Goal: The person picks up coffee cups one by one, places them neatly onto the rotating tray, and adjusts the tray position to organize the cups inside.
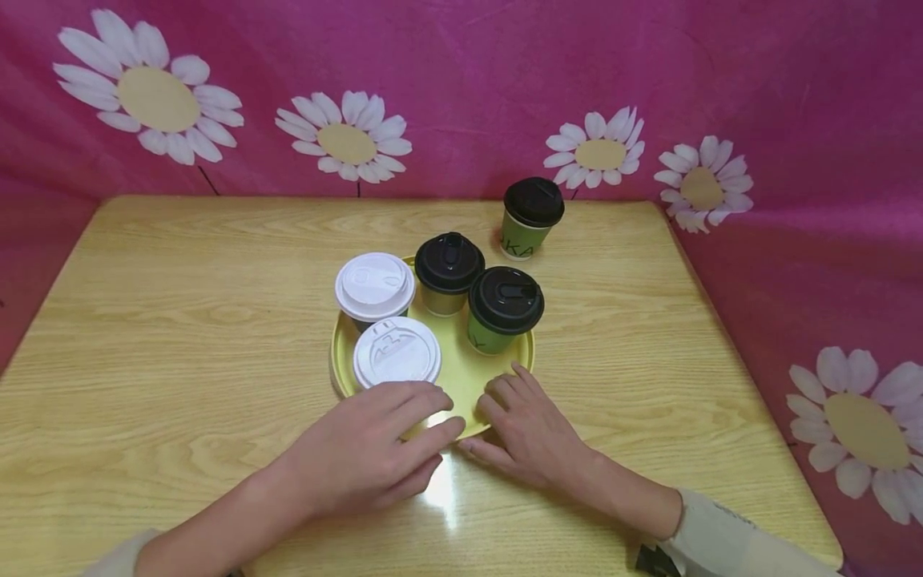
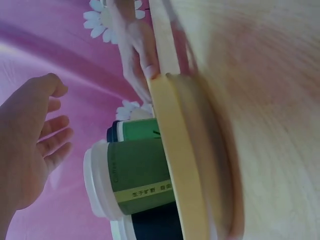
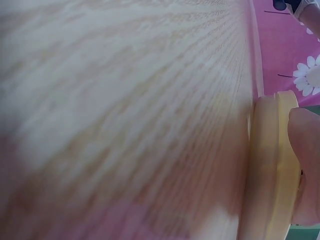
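Observation:
A round yellow tray (image 1: pixel 457 377) lies on the table. On its left half stand two white-lidded paper cups, a nearer cup (image 1: pixel 397 353) and a farther cup (image 1: pixel 375 287). Two black-lidded cups share the tray: a green cup (image 1: pixel 493 332) at the right and another cup (image 1: pixel 443 300) at the back. My left hand (image 1: pixel 375 445) hovers by the nearer white-lidded cup, its fingers loosely bent; the left wrist view shows this hand (image 2: pixel 25 140) apart from the cups. My right hand (image 1: pixel 530 429) grips the tray's near right rim, thumb at the outer edge.
Another green cup (image 1: pixel 525 236) with a black lid stands on the wooden table (image 1: pixel 180 320) behind the tray, near the far edge. A pink curtain (image 1: pixel 461 64) with large daisies hangs behind and to the right of the table.

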The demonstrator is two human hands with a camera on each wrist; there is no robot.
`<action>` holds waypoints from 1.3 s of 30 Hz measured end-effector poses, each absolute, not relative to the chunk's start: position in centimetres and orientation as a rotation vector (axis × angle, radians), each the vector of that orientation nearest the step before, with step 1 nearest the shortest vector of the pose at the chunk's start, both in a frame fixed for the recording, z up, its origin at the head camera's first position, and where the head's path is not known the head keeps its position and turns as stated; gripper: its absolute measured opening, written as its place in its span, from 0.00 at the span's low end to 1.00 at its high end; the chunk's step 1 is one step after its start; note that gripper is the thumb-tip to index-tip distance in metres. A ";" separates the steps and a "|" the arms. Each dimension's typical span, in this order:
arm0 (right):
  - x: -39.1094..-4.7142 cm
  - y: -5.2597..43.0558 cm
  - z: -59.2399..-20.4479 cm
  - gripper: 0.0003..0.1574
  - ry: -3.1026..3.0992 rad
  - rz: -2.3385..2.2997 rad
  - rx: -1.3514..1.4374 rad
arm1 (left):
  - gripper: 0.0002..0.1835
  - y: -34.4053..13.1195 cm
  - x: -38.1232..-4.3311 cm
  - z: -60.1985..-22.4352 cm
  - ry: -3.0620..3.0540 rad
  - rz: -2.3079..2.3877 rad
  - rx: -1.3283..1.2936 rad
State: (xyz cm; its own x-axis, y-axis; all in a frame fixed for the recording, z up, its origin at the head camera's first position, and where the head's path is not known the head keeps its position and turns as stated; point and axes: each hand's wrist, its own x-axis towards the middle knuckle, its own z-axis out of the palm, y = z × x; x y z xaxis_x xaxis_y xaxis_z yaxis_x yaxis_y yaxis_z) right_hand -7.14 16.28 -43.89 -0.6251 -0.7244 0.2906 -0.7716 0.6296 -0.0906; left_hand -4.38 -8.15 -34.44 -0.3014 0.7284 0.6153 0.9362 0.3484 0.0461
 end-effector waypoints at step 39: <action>-7.1 16.2 -43.8 0.30 -2.637 0.260 1.214 | 0.26 -7.4 -4.0 -41.3 -2.599 -0.253 -1.407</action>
State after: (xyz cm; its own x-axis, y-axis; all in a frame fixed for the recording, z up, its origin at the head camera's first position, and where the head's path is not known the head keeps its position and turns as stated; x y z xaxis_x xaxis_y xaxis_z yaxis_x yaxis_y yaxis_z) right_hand -7.06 16.24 -43.76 -0.6319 -0.7240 0.2765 -0.7641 0.6418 -0.0658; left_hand -3.97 -7.45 -41.33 -0.5383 0.8098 0.2333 0.8396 0.5393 0.0653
